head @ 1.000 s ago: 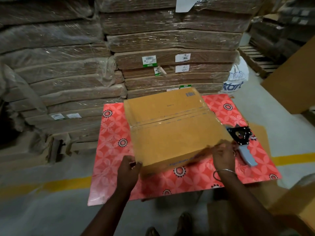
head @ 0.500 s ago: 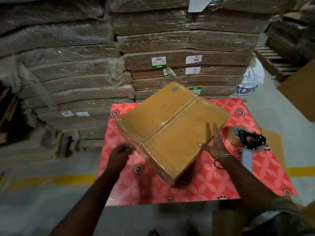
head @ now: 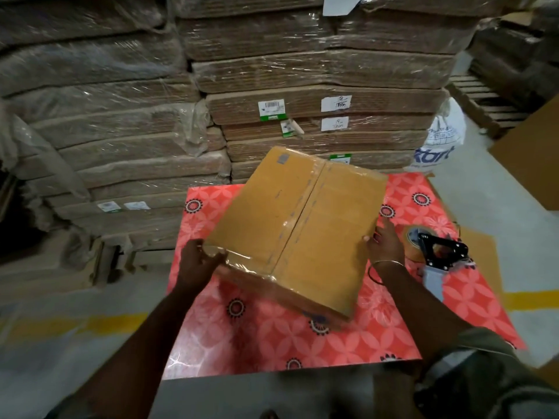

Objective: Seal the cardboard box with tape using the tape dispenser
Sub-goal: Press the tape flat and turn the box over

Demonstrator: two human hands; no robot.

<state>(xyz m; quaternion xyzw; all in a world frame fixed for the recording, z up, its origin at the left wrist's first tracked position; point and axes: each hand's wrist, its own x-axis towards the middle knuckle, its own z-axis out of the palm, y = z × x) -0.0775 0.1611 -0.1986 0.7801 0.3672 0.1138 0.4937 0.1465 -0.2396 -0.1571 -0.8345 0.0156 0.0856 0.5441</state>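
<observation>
The flat brown cardboard box (head: pixel 298 229), its centre seam covered with clear tape, was held slightly askew on the red flower-patterned table (head: pixel 272 337), with the left hand (head: pixel 198 263) curled round its near left corner and the right hand (head: pixel 384 241) laid against its right edge, fingers straight and slightly spread. Just right of the box, the black tape dispenser with a grey handle and brown tape roll (head: pixel 435 257) was seen lying on the table. Behind the box, white labels (head: pixel 335 103) on shrink-wrapped cardboard stacks (head: pixel 326 95) were too blurred to be read, and only "kart" was legible on a white bag (head: pixel 443 143).

We have one head-worn view. It looks forward and steeply down, close over the table (head: pixel 272 343).
</observation>
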